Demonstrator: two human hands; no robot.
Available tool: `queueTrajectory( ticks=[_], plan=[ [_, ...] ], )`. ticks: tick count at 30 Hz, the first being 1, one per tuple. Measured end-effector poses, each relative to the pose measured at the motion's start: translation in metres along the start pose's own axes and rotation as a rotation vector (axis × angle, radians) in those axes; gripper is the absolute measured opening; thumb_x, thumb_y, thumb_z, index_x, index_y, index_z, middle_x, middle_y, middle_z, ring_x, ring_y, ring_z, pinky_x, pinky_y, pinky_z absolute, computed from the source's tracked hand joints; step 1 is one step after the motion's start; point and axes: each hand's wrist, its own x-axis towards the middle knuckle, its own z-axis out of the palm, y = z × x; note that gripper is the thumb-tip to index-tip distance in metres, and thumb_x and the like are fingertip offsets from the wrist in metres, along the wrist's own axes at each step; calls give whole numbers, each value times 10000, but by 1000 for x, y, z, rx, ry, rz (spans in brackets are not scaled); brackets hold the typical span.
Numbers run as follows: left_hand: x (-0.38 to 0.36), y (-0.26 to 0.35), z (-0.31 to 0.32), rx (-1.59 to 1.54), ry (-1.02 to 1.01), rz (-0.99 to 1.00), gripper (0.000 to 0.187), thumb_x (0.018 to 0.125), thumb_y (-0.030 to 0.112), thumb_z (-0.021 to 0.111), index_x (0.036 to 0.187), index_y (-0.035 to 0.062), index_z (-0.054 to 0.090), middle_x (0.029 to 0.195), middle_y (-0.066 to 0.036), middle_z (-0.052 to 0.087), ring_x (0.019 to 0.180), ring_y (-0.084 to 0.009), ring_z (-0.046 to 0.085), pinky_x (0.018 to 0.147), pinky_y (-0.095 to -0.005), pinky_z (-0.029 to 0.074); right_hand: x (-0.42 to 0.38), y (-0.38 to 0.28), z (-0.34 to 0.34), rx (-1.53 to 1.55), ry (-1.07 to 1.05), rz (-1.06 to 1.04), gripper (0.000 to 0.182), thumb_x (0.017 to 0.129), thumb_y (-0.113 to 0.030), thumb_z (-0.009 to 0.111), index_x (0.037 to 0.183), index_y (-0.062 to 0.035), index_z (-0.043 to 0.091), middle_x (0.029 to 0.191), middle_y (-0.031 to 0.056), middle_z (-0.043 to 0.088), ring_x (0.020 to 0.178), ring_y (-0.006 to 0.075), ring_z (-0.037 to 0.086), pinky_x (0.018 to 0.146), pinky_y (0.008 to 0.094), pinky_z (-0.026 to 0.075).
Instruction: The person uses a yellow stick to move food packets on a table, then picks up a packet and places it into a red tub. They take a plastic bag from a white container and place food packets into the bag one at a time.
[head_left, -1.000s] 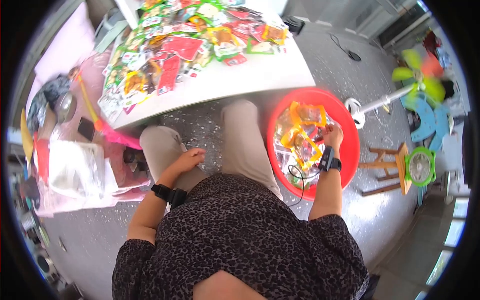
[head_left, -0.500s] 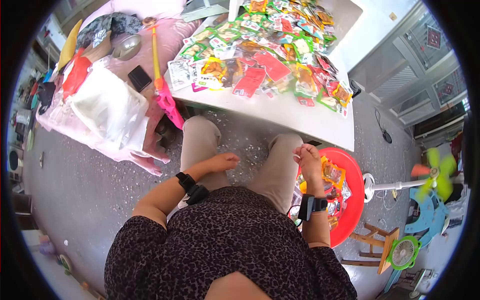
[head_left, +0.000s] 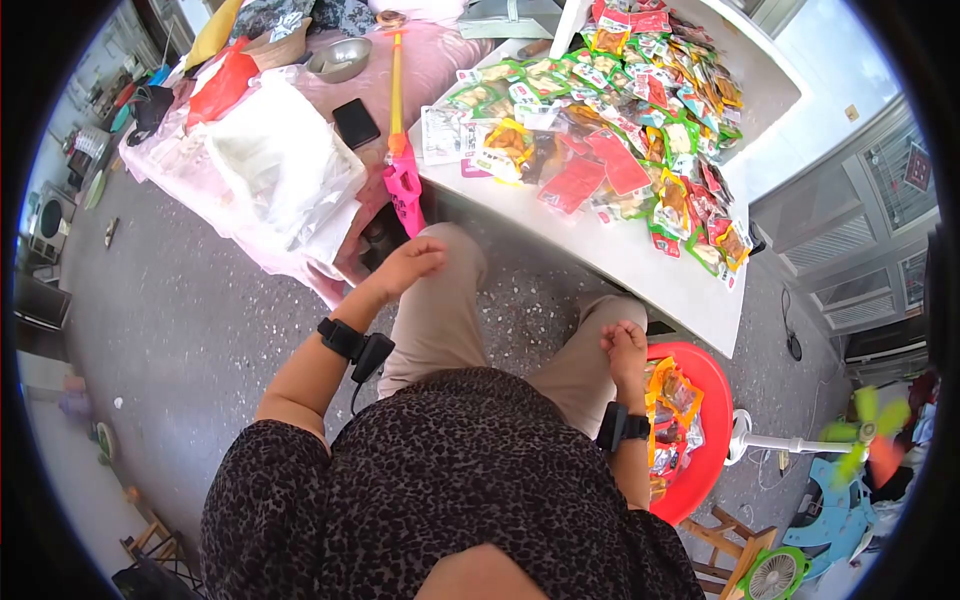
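Observation:
My left hand (head_left: 410, 260) hangs above my left knee with loosely bent fingers and nothing in it, just below a pink and yellow toy (head_left: 404, 180) at the table's near corner. My right hand (head_left: 626, 348) rests over my right knee, fingers curled in, and I see nothing in it. It sits right beside a red basin (head_left: 716, 400) on the floor holding snack packets (head_left: 674, 402). Many more colourful snack packets (head_left: 600, 150) cover the white table (head_left: 640, 262) in front of me. Both wrists carry black bands.
A pink-covered surface on the left holds white plastic bags (head_left: 280, 160), a black phone (head_left: 355, 122) and a metal bowl (head_left: 340, 58). A standing fan (head_left: 862, 432) and a wooden stool (head_left: 742, 540) are at the right, past the basin. Grey speckled floor lies to my left.
My view swung left from the basin to the table. My right hand came out of the basin to my right knee. My left hand rose off my thigh toward the table's corner.

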Motion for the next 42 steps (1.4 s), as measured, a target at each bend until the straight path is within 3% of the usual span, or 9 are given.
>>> queueTrajectory(
  ticks=[6,9,18,22,26,29,32,38,42],
  plan=[
    [9,9,-6,-123,130,30,217,800,141,481,985,27,469,820,-20,504,755,-95,485,699,-226,407,0,-7,-3,168,-34,58,61,806,-58,440,857,-87,459,760,47,542,716,165,552,564,271,454],
    [30,10,-8,-55,106,66,217,800,138,483,997,50,460,838,-19,498,792,-99,486,719,-232,402,4,-6,-5,172,-50,98,105,804,-49,439,905,-75,453,780,44,539,726,161,552,574,273,453],
    [141,35,0,333,342,188,418,743,133,509,1133,13,416,801,-29,502,651,-92,437,571,-220,363,7,-8,0,177,-61,134,119,799,-41,433,913,-72,450,771,49,537,732,166,554,568,270,453],
    [161,43,22,491,326,156,425,727,175,522,1108,3,447,865,-61,529,691,-118,473,619,-240,389,5,-12,1,189,-64,139,122,800,-35,425,917,-64,448,766,51,535,725,168,557,560,273,459],
    [171,40,46,499,285,181,426,728,173,459,1112,-9,439,1081,-144,498,972,-237,483,807,-274,371,4,-13,1,196,-73,135,124,803,-35,420,921,-62,446,765,54,535,713,173,562,549,277,468],
    [178,44,52,565,210,172,405,728,169,453,1095,-2,453,1012,-123,540,896,-231,520,763,-281,390,4,-14,1,192,-72,142,122,805,-40,419,922,-62,446,767,54,536,713,177,564,547,279,471],
    [190,45,55,378,165,134,368,743,155,482,1091,35,465,964,-57,525,781,-129,536,654,-240,403,7,-13,2,186,-74,152,120,808,-47,421,924,-64,445,769,53,537,718,178,565,548,280,471],
    [183,57,58,118,139,-50,351,738,160,503,1071,65,443,861,-39,516,687,-100,524,575,-238,397,7,-12,1,183,-73,161,123,807,-59,429,929,-70,443,775,52,539,719,178,565,549,279,470],
    [169,48,46,-13,80,-46,357,729,151,531,1060,60,435,783,-17,512,633,-89,502,551,-213,394,8,-12,-1,186,-77,169,120,803,-64,438,923,-74,442,775,51,539,716,176,564,553,275,468]
  ],
)
